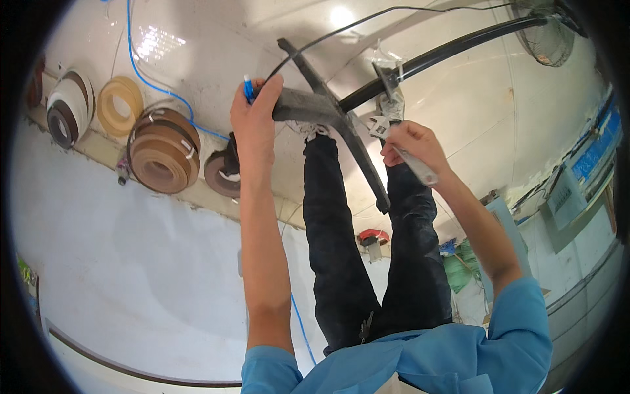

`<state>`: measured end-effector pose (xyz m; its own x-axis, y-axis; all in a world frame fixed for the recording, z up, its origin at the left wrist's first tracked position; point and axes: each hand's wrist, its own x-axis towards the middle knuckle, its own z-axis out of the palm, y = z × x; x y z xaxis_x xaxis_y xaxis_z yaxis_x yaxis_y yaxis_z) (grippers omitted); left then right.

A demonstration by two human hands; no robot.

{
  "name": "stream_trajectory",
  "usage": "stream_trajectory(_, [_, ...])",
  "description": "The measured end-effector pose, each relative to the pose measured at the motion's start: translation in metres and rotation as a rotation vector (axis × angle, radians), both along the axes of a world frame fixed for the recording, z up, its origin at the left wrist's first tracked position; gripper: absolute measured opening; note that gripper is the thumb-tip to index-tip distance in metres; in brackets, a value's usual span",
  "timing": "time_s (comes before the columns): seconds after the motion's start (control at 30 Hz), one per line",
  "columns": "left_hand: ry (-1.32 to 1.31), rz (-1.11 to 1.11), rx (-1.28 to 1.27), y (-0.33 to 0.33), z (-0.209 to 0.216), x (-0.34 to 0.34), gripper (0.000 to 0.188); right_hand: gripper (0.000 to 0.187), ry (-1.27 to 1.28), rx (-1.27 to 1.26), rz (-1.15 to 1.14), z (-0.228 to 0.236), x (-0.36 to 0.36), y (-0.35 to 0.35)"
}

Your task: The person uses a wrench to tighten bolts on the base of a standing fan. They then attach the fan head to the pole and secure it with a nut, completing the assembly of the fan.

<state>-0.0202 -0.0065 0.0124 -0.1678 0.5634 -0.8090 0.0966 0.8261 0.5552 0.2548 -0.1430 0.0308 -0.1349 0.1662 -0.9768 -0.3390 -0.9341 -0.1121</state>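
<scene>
Wide fisheye view from the left one of two cameras worn side by side on a person's head, looking steeply down along the wearer's own body, with the blue shirt (433, 361) close at the lower edge and the dark trousers (338, 256) running up toward the middle. Both forearms reach up the frame, placing the left hand (256, 118) and right hand (420, 148) near the lens, above the pale floor (472, 98). The picture is upright and unmirrored, its straight edges bending toward a round, black rim.
</scene>
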Motion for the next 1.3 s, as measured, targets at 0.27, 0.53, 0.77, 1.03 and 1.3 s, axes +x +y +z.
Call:
stream_trajectory(0.27, [-0.038,-0.021,0.003,0.002,-0.004,0.001,0.023,0.047,-0.123,0.229,-0.087,0.044,-0.004,-0.052])
stream_trajectory(0.53, [-0.049,-0.144,0.0,0.012,-0.011,-0.006,0.019,0.021,-0.145,0.432,-0.171,0.066,-0.03,-0.013])
stream_trajectory(0.77, [0.006,-0.226,0.035,0.013,-0.014,-0.002,0.02,0.025,-0.64,0.46,0.303,0.019,-0.024,-0.032])
stream_trajectory(1.03, [-0.051,-0.221,0.018,0.01,-0.017,-0.012,0.017,0.026,-0.727,0.401,0.752,-0.06,-0.067,-0.021])
stream_trajectory(1.3, [-0.186,-0.333,-0.069,0.024,-0.029,-0.034,0.042,0.019,-0.69,0.149,0.98,-0.098,-0.105,-0.001])
